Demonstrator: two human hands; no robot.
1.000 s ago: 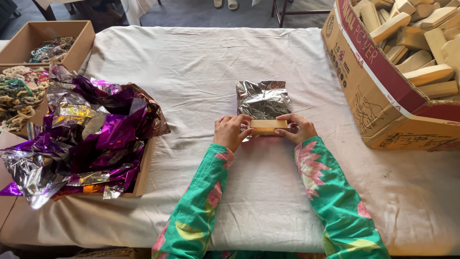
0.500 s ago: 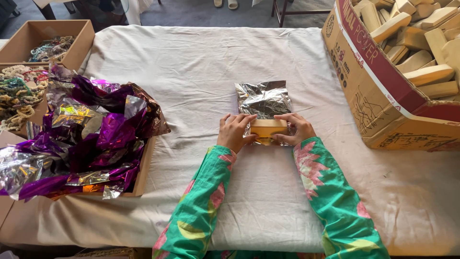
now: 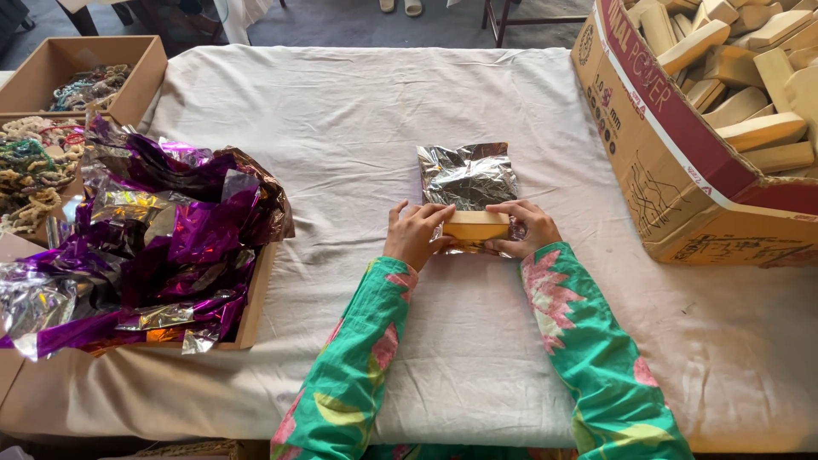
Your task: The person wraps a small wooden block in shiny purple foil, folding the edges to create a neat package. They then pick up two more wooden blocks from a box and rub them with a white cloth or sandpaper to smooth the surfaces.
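Observation:
A small tan wooden block [image 3: 474,226] lies on the near edge of a crinkled silver foil sheet [image 3: 467,175] spread on the white tablecloth [image 3: 341,128]. My left hand [image 3: 416,233] grips the block's left end and my right hand [image 3: 527,227] grips its right end. Some foil shows under the fingers at the block's near side. Both arms wear green sleeves with a pink flower print.
A large cardboard box [image 3: 682,162] full of similar wooden blocks stands at the right. A low box heaped with purple and silver foil sheets [image 3: 145,238] sits at the left. Behind it, boxes hold coloured beaded strings [image 3: 34,166].
My hands and the block have barely shifted on the foil's near edge. The foil heap at the left has settled slightly.

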